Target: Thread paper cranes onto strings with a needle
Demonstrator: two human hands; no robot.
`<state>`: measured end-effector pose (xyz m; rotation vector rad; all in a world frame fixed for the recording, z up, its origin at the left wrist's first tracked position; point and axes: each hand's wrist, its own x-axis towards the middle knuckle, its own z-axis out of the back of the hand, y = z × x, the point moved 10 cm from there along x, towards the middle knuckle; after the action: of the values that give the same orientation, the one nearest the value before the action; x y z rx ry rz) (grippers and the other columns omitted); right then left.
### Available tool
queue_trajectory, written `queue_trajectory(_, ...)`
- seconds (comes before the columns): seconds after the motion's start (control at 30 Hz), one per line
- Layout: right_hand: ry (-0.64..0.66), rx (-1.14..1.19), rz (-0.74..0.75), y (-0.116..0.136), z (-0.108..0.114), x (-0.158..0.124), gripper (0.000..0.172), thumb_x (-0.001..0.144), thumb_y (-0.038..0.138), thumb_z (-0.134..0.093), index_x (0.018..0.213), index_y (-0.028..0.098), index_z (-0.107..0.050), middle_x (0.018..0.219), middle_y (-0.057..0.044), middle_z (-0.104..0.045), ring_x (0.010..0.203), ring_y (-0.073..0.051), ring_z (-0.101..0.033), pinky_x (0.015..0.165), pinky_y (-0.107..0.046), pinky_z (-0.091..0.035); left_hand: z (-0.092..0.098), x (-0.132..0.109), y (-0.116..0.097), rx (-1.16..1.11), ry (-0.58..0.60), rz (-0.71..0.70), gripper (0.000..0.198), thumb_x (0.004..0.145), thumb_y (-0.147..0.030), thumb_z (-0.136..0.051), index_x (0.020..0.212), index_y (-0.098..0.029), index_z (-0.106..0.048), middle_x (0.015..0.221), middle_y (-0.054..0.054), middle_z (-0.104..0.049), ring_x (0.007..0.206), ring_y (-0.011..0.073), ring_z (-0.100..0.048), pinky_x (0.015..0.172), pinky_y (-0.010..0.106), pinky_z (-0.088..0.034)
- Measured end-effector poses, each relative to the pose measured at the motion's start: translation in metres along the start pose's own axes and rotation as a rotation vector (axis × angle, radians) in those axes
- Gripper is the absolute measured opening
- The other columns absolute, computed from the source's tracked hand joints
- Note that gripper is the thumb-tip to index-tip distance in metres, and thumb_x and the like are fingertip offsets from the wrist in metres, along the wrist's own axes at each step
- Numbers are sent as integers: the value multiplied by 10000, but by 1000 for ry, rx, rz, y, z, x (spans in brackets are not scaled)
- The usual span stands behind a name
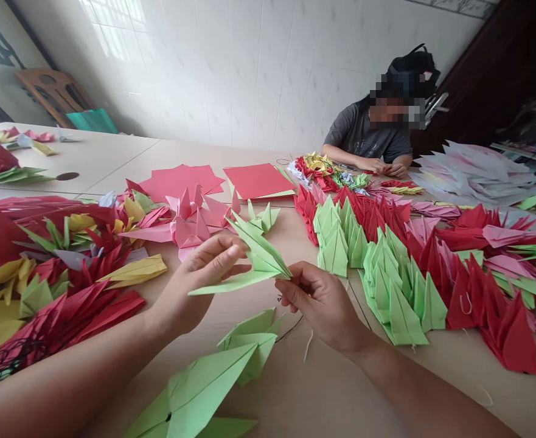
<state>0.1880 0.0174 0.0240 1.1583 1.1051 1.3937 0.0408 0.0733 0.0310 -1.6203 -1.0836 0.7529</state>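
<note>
Over the beige table I hold a light green folded paper crane between both hands. My left hand pinches its left side with thumb and fingers closed on the paper. My right hand pinches the crane's right tip, fingers curled, with a thin thread beneath it. More green folded cranes lie on the table just below my hands.
Rows of green and red cranes fill the right side. Red, yellow and green ones are heaped at left. Pink cranes and flat red sheets lie behind. A seated person folds paper at the far end.
</note>
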Motion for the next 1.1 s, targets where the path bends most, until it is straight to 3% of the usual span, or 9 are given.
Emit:
queue_trajectory(0.13,-36,-104,30,3,3,0,189,897,374,-638,826,200,-620,619,15,-611,528,-124,-540,488,-214,-442,-8,-2,-2,32,69,-31,178,779,-296,-759,890,-233,-634,899,20,-697,808,175,-683,710,293,-576)
queue_trajectory(0.27,-108,-362,167,18,7,-3,198,932,343,-595,786,210,-591,581,22,-608,480,-120,-522,445,-206,-408,-17,-2,-6,123,167,-68,281,763,-233,-778,980,-260,-601,1039,36,-695,1005,220,-673,801,330,-577)
queue_trajectory(0.47,-160,-596,349,36,6,-7,173,938,235,-537,775,209,-591,567,18,-589,465,-124,-491,484,-232,-388,-22,0,4,217,324,84,315,769,-378,-764,1035,-272,-634,1161,90,-676,1192,288,-586,927,448,-546)
queue_trajectory(0.6,-164,-727,470,42,1,-10,212,923,184,-482,768,206,-625,586,-9,-609,510,-149,-513,536,-261,-373,-30,-3,2,380,440,49,386,824,-431,-690,1172,-279,-623,1226,108,-655,1230,315,-554,988,518,-493)
queue_trajectory(0.7,-156,-792,525,43,-3,-13,247,940,185,-468,762,207,-637,579,-8,-601,508,-147,-503,541,-263,-357,-36,-7,-5,625,487,-87,334,880,-379,-624,1199,-281,-609,1187,100,-664,1151,290,-596,945,455,-519)
queue_trajectory(0.83,-125,-818,560,43,-7,-14,262,964,195,-482,752,197,-635,571,-7,-585,502,-146,-491,540,-275,-330,-39,-10,-12,850,465,-202,179,896,-355,-588,1018,-249,-664,988,55,-686,905,240,-653,768,333,-557)
queue_trajectory(0.97,-89,-763,540,41,-11,-14,232,978,209,-503,783,193,-627,585,-1,-588,505,-141,-506,537,-262,-345,-39,-9,-8,704,455,-134,182,905,-386,-569,984,-237,-637,925,43,-670,845,214,-644,705,302,-548)
queue_trajectory(1.1,-46,-663,498,41,-15,-14,209,992,238,-517,814,192,-615,608,11,-599,508,-126,-527,524,-230,-378,-38,-8,-3,524,430,-79,314,829,-417,-668,1089,-245,-627,1030,69,-670,948,254,-636,802,371,-547)
